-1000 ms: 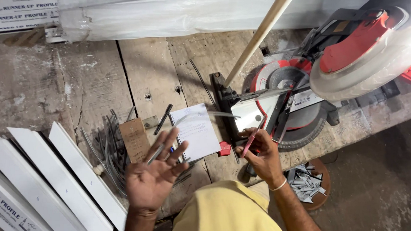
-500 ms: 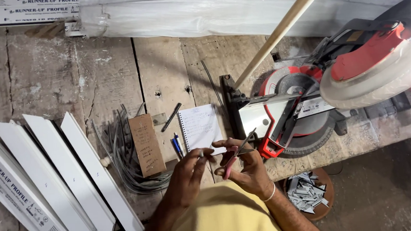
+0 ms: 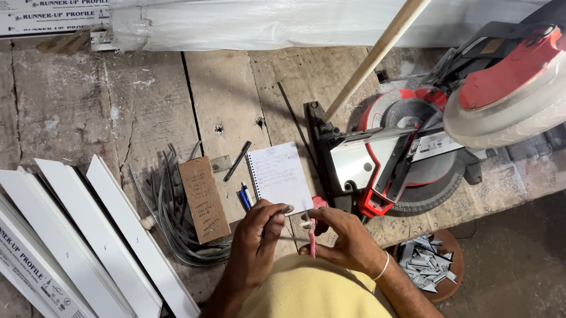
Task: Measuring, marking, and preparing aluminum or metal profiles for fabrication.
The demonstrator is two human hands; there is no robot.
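Our right hand (image 3: 347, 237) grips a pink pen (image 3: 312, 234) just below the notebook (image 3: 279, 176). Our left hand (image 3: 256, 236) pinches a small dark piece (image 3: 286, 210) at the notebook's lower edge.

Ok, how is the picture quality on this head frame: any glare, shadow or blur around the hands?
Head view: sharp overall, daylight even on the wooden bench. Glare on the white saw guard and the plastic-wrapped bundle. Floor at lower right lies in shadow. Left hand and right hand are clear; the pink pen is slightly soft.
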